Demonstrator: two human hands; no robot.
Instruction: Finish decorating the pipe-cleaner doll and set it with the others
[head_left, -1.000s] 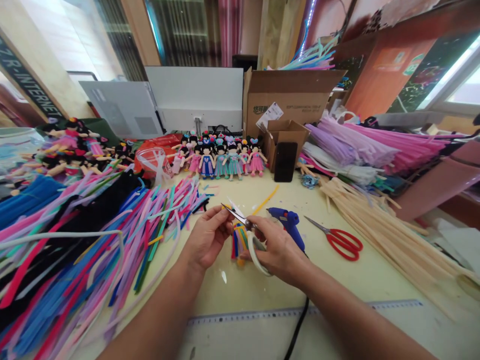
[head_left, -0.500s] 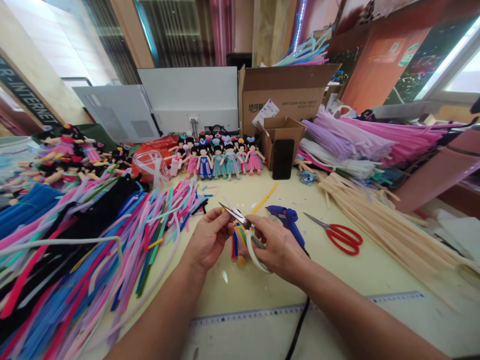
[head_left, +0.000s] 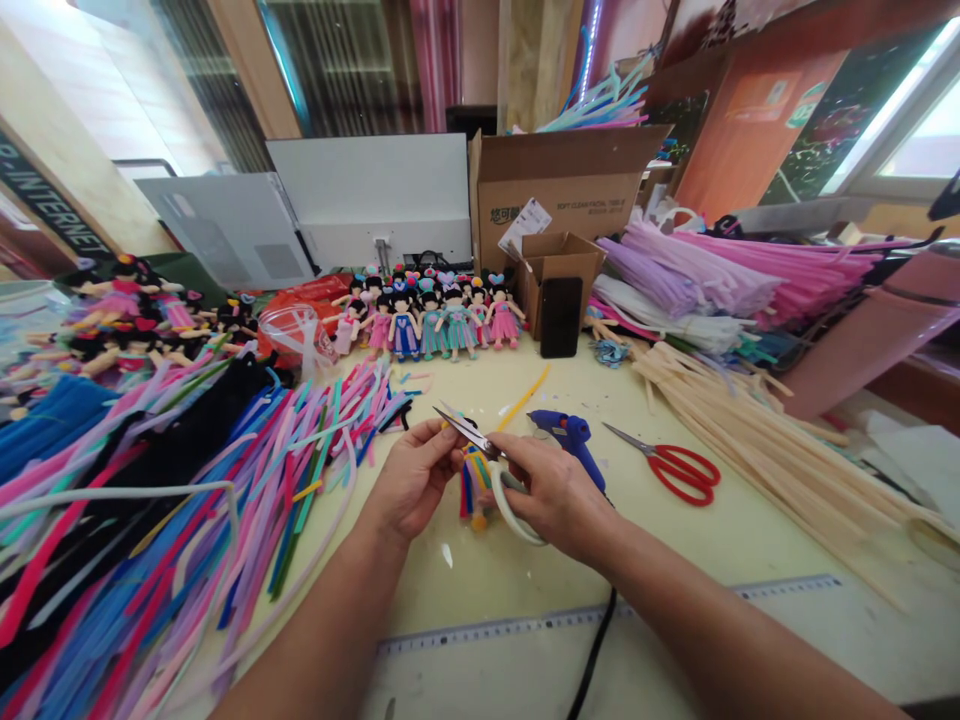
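My right hand is closed round the white handles of a pair of scissors. Their metal blades point up and left, reaching the fingertips of my left hand. Those fingers are pinched together, and what they hold is too small and covered to make out. Between and below the hands is a small doll-like piece with blue, red, yellow and purple strips, partly hidden by the hands and scissors. A yellow pipe cleaner lies just beyond my hands.
A blue glue gun and red-handled scissors lie to the right. Coloured pipe cleaners heap on the left, beige ones on the right. Finished dolls, a phone and cartons stand behind. A ruler lies in front.
The whole view has shifted slightly, so everything appears a little farther left. Both hands and the scissors keep nearly the same pose.
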